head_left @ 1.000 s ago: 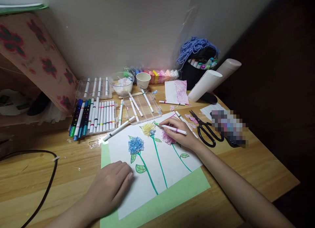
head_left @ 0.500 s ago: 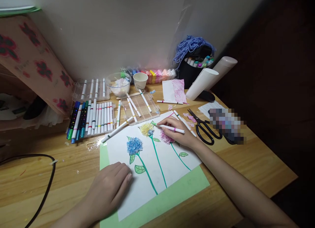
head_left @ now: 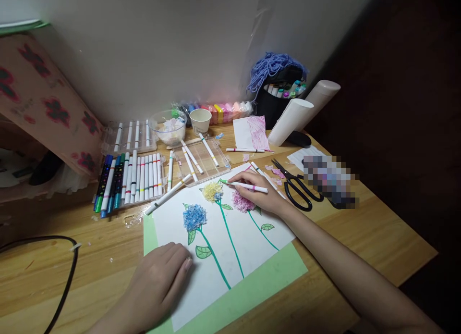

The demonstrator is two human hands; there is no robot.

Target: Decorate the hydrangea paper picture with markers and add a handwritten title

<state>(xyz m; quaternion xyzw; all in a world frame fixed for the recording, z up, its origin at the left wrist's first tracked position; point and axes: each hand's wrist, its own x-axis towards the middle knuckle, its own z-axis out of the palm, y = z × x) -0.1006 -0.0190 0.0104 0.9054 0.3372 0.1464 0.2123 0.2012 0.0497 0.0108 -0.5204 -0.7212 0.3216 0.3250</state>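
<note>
My right hand [head_left: 257, 191] is closed round a white felt-tip marker [head_left: 248, 185] with a green tip. That tip touches the white paper [head_left: 207, 303] by a small leaf above the yellow flower [head_left: 212, 192]. Blue [head_left: 195, 217] and pink [head_left: 242, 202] flowers of crumpled bits sit on the same sheet, with green stems and leaves drawn on it; my right hand partly covers the pink one. Resting flat on the sheet's left side is my left hand [head_left: 162, 276], open and holding nothing. Light green paper [head_left: 264, 293] lies underneath.
Black-handled scissors [head_left: 297, 187] lie right of the sheet among pink scraps. Behind it are an open marker case [head_left: 223, 168], a paper cup [head_left: 200, 121] and a clear bowl [head_left: 168, 127]. Several markers [head_left: 144, 178] fill a case at left. A black cable [head_left: 70, 276] curves across the table.
The whole view has shifted slightly. My right hand keeps the marker at the leaf above the yellow flower, and my left hand stays resting on the paper.
</note>
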